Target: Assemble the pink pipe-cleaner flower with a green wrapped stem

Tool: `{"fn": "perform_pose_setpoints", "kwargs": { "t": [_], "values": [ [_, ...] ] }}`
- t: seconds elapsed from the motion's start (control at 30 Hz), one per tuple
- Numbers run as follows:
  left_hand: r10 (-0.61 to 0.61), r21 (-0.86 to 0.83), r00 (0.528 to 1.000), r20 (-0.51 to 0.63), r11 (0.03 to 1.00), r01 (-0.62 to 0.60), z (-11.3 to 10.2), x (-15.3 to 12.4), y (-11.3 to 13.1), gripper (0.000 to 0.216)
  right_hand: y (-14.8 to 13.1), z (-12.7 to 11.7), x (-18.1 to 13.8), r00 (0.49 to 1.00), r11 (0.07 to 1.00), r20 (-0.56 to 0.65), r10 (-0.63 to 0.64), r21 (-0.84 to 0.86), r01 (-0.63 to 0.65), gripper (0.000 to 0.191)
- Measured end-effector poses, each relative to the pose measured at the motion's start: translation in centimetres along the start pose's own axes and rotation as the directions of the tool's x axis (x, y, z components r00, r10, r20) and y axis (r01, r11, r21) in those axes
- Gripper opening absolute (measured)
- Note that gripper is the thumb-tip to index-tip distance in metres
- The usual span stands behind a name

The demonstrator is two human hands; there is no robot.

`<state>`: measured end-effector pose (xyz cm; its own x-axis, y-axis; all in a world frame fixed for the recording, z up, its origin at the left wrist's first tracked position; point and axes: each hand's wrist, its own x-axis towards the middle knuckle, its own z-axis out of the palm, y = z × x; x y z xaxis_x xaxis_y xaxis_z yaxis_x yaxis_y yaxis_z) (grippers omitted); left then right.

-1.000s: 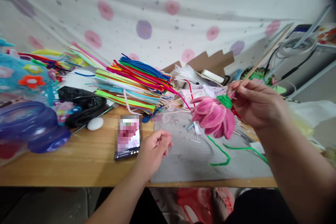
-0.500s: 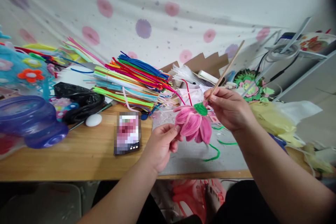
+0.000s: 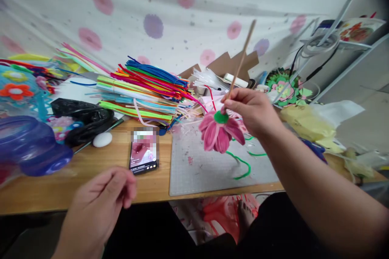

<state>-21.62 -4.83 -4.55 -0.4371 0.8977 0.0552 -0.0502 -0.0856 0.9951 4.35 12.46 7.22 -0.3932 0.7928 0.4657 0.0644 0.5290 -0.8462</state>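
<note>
My right hand (image 3: 253, 111) is closed round a thin wooden stick (image 3: 241, 58) that carries a pink pipe-cleaner flower (image 3: 219, 131) with a green base. The flower hangs head-down above a grey cutting mat (image 3: 194, 166). My left hand (image 3: 101, 202) hovers low over the near edge of the wooden table (image 3: 91, 170), fingers loosely curled, nothing in it. A phone (image 3: 143, 156) lies on the table just beyond the left hand. Loose green pipe cleaners (image 3: 241, 164) lie on the mat under the flower.
A big stack of coloured pipe cleaners (image 3: 142, 87) lies behind the phone. A purple plastic jar (image 3: 28, 145), a black bag (image 3: 82, 117) and a white oval object (image 3: 102, 139) sit at left. Paper flowers (image 3: 284, 89), cables and a metal rack (image 3: 334, 52) stand at right.
My left hand let go of the flower's petals and pulled back toward me and to the left. My right hand tipped the stick more upright, carrying the flower a little leftward.
</note>
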Motion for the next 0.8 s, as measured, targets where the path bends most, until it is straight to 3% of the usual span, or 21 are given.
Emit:
{"fn": "perform_pose_setpoints", "kwargs": {
  "t": [0.13, 0.23, 0.37, 0.5, 0.63, 0.7, 0.8],
  "values": [
    [-0.032, 0.177, 0.977, 0.212, 0.984, -0.007, 0.4, -1.5, -0.5, 0.026, 2.0, 2.9, -1.3, 0.994, 0.975, 0.103, 0.041, -0.224, -0.017, 0.006],
    [-0.037, 0.238, 0.955, 0.296, 0.971, -0.036, 2.1, -1.6, -0.4, 0.022, 3.3, 4.7, -2.3, 0.985, 0.951, 0.172, 0.010, -0.305, 0.043, 0.010],
    [-0.019, 0.275, 0.932, 0.361, 0.958, -0.087, 4.5, -1.3, -0.4, 0.015, 4.3, 5.6, -2.7, 0.985, 0.942, 0.175, 0.007, -0.332, 0.053, 0.012],
    [-0.069, 0.267, 0.928, 0.367, 0.963, -0.034, 6.3, -1.3, -0.6, 0.014, 4.7, 4.4, -2.5, 0.980, 0.935, 0.198, 0.027, -0.353, 0.046, 0.004],
    [-0.118, 0.255, 0.927, 0.356, 0.967, 0.025, 7.2, -1.3, -1.1, 0.013, 5.2, 1.5, -2.9, 0.976, 0.920, 0.214, 0.053, -0.389, 0.035, 0.020],
    [-0.059, 0.291, 0.932, 0.356, 0.955, -0.050, 7.6, -1.1, -1.2, 0.015, 5.7, 0.0, -3.6, 0.961, 0.911, 0.270, 0.064, -0.409, 0.054, 0.020],
    [0.097, 0.405, 0.914, 0.395, 0.874, -0.268, 8.6, -0.5, -0.7, 0.023, 6.6, -1.3, -5.3, 0.916, 0.889, 0.396, 0.069, -0.441, 0.123, 0.025]
  ]
}}
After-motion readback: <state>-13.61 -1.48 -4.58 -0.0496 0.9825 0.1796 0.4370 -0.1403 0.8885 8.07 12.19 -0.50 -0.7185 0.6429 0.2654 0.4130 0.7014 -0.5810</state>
